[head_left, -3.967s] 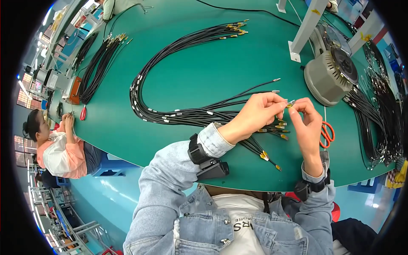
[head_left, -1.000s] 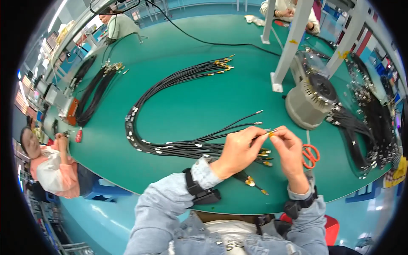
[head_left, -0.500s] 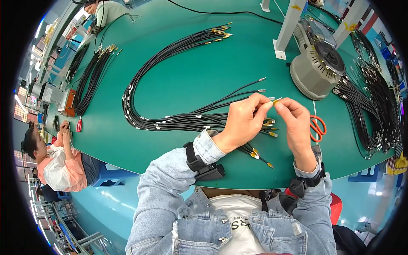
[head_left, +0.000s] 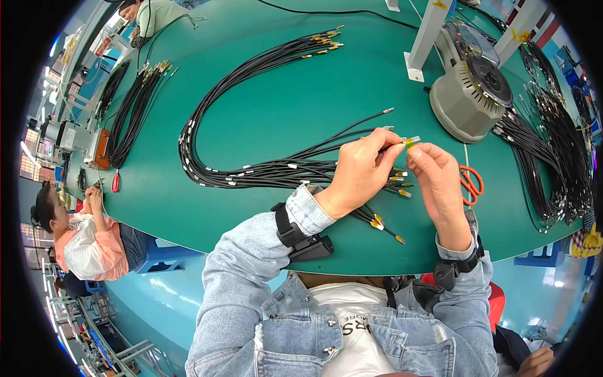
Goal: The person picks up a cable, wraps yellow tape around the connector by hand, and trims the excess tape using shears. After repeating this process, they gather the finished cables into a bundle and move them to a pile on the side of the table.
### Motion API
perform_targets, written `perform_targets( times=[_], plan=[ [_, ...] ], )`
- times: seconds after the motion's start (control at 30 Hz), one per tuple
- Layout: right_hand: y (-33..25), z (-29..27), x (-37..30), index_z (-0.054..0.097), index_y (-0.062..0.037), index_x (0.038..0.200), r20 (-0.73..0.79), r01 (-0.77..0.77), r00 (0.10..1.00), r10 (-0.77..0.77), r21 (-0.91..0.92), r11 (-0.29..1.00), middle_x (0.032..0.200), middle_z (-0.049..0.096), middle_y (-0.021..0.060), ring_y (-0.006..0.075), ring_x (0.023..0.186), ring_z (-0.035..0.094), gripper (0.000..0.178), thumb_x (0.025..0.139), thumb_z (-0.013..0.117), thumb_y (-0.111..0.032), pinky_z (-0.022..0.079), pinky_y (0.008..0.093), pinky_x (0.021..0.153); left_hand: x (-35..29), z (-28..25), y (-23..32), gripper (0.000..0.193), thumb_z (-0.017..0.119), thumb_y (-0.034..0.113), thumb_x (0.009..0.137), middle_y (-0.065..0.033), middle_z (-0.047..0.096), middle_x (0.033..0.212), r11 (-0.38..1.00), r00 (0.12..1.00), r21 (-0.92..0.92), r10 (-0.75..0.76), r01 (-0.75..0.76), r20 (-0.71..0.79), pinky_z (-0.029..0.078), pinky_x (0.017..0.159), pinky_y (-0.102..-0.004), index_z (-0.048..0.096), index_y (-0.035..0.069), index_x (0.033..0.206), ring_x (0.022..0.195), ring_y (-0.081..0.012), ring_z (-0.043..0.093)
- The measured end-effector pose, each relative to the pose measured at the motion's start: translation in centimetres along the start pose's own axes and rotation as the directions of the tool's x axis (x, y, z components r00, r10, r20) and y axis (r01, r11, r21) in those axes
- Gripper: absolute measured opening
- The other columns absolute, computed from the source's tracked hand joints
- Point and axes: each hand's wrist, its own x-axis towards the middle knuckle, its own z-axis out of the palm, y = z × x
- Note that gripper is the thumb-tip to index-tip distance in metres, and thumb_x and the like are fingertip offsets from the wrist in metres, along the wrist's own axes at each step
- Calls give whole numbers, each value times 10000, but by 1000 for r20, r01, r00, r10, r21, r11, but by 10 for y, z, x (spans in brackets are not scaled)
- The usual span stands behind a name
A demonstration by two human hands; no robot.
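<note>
My left hand is closed around the end of a black cable, thumb and forefinger pinching just behind its metal connector. Yellow tape is wrapped near that connector. My right hand is closed in a pinch just below it, its fingertips at a bit of the yellow tape. Beneath my left hand lies a long bundle of black cables, bent in a U, with white labels and several yellow-taped ends. Scissors with orange handles lie beside my right hand, partly hidden by it.
A grey round tape dispenser stands at the right, by a white metal post. More cable bundles lie at far right and left. Red-handled pliers lie near a person seated at the left edge.
My right fingertips have drawn slightly down from the connector, so the connector and its yellow tape show more. The left hand keeps its pinch. Another person's hand appears at the lower right.
</note>
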Motion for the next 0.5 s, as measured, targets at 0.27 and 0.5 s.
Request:
perform_targets(
  times=[0.27,0.5],
  plan=[
    [4,0,-1,598,-5,821,-35,16,999,-16,6,1000,764,557,14,94,727,491,120,842,599,-124,393,239,704,-1,2,0,91,627,20,789,-103,613,696,999,999,-13,39,-40,-38,441,474,-275,599,2,873,525,-190,573],
    [3,1,-3,605,-6,836,-43,31,999,-32,-21,999,776,564,11,90,735,495,112,841,605,-119,396,237,708,-1,1,4,81,607,25,807,-113,606,675,999,1000,-50,2,-3,-25,437,466,-285,610,-2,883,521,-201,574]
  ],
)
